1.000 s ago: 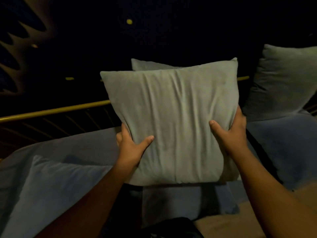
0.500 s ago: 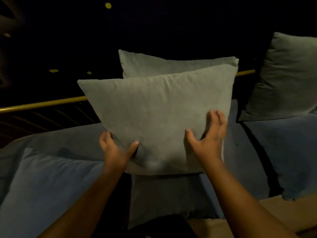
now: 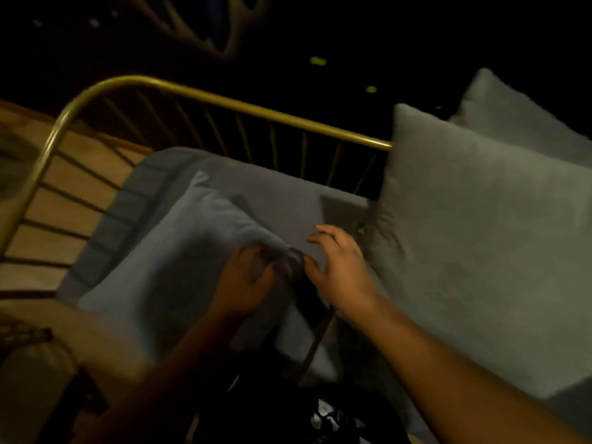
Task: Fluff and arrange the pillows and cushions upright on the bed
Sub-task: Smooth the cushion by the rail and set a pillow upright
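A blue pillow (image 3: 179, 270) lies flat on the bed at the left. My left hand (image 3: 246, 283) grips its near right corner, bunching the cloth. Just to the right, my right hand (image 3: 339, 267) hovers with fingers spread, holding nothing, over the blue sheet (image 3: 282, 193). A grey-green cushion (image 3: 480, 238) stands upright at the right, leaning back toward the brass rail (image 3: 256, 107). Behind it a second grey cushion (image 3: 519, 113) shows only its top. The picture is dim and blurred.
The brass headboard rail curves down at the left, with thin bars below it. Wooden flooring (image 3: 48, 206) shows through the bars at the far left. Something dark (image 3: 288, 411) lies at the bottom middle, too dim to identify.
Both hands have let go of the grey-green cushion, which now stands at the right. The view has swung left. My left hand has taken the blue pillow's corner.
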